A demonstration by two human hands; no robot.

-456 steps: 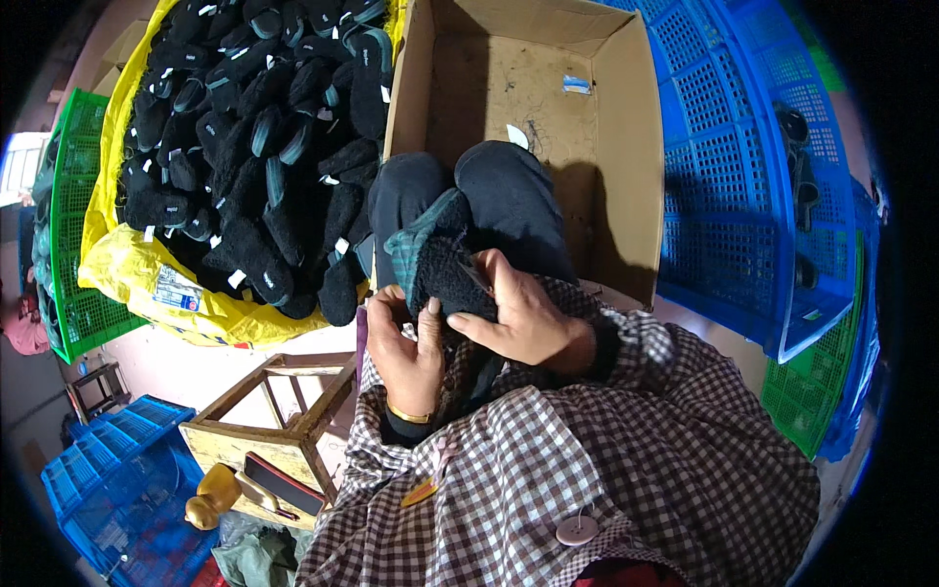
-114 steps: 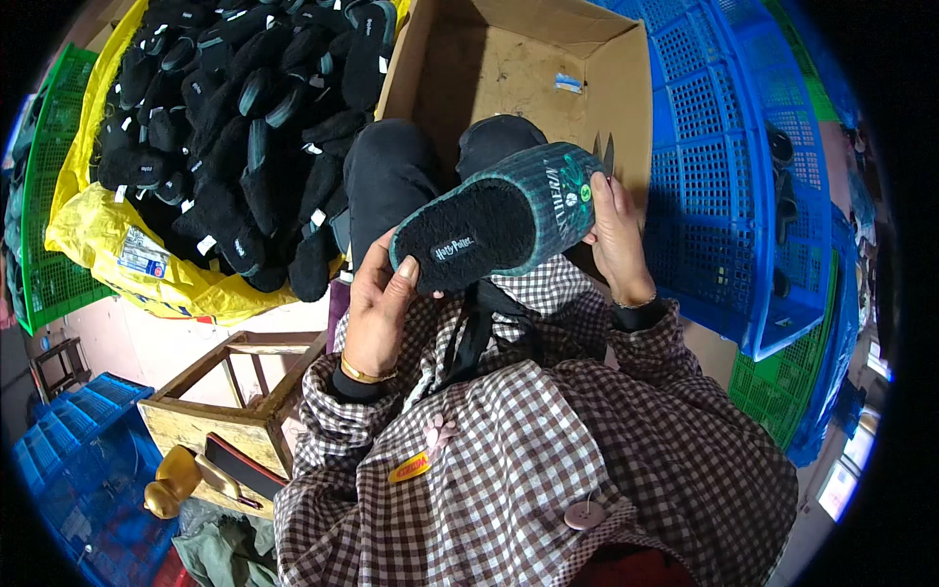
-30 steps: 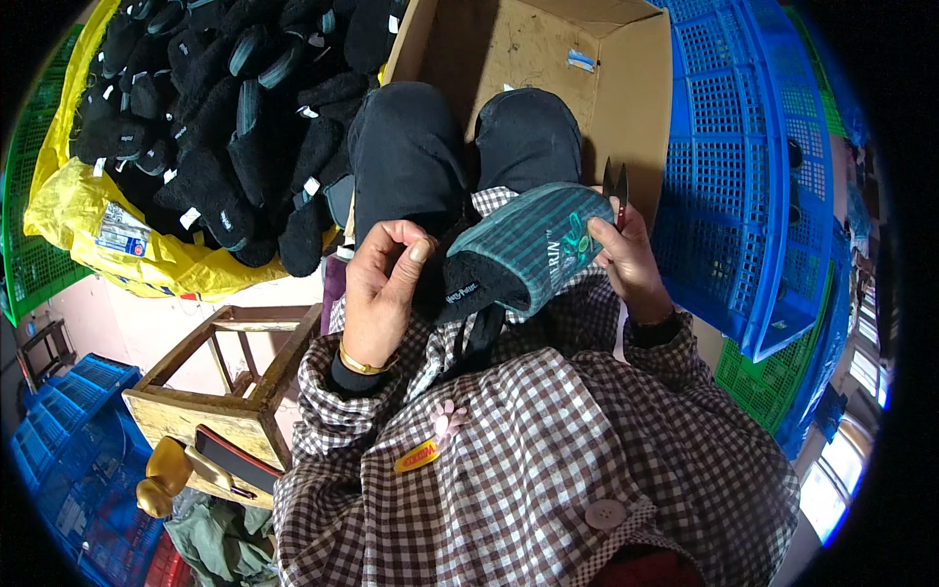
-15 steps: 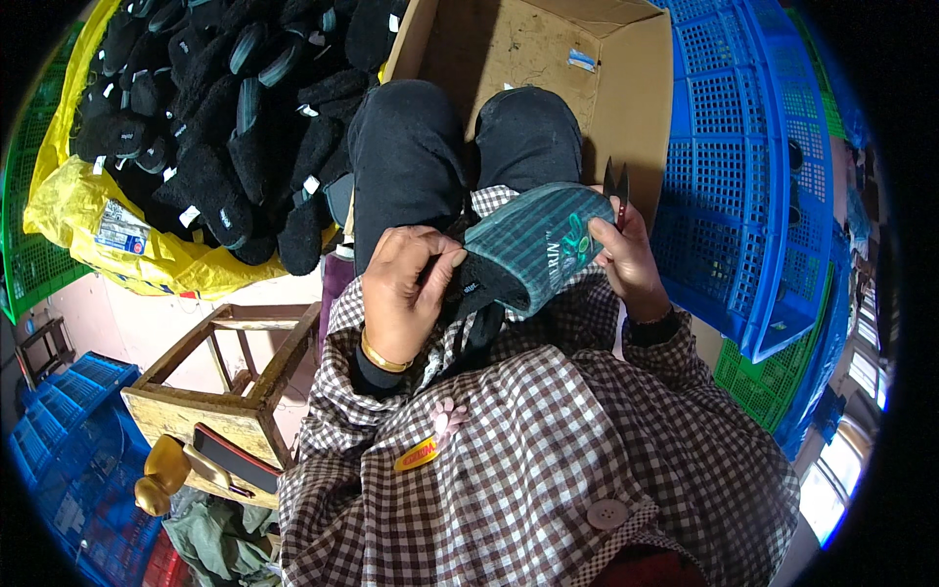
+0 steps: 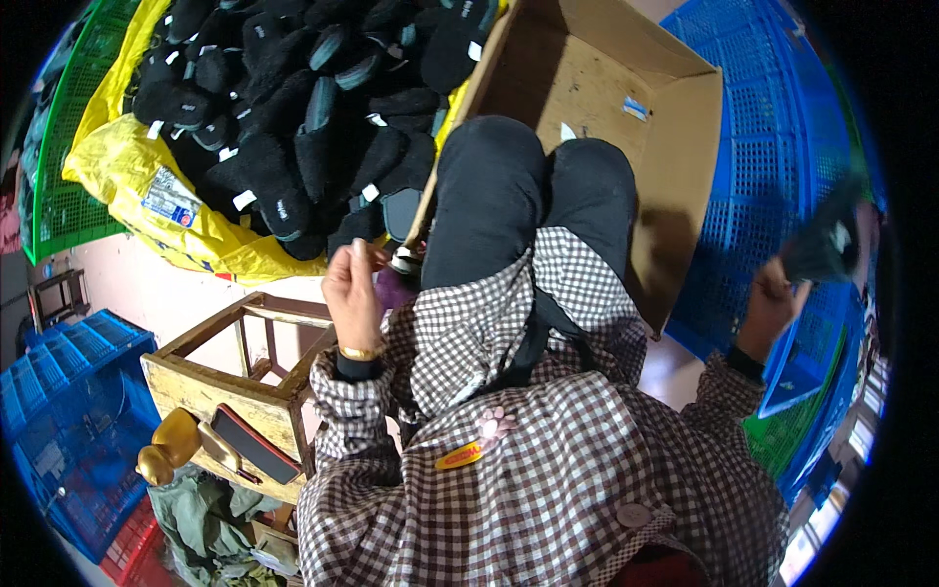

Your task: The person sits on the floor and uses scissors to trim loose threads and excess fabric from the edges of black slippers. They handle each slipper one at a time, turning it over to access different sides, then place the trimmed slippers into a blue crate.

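Observation:
My right hand [image 5: 771,305] is stretched out at the right, beside the blue crates. Its fingers are closed on a dark slipper [image 5: 827,240], which is smeared by motion and has a pale mark on it. The scissors are not distinguishable there now. My left hand [image 5: 354,298] is raised left of my knees, close to the piled black slippers [image 5: 279,186]. Its fingers are curled in with the thumb against them; whatever they may pinch is too small to make out.
A yellow plastic bag [image 5: 122,196] holds the fuzzy slippers with white tags. An open cardboard box [image 5: 685,176] stands beyond my knees. Blue plastic crates [image 5: 748,166] line the right side. At left are a wooden stool [image 5: 186,382] with a phone [image 5: 256,443] on it, and another blue crate [image 5: 73,362].
My right hand has swung from my lap far to the right with the slipper. My left hand has let go of the slipper and moved slightly left. The view has shifted.

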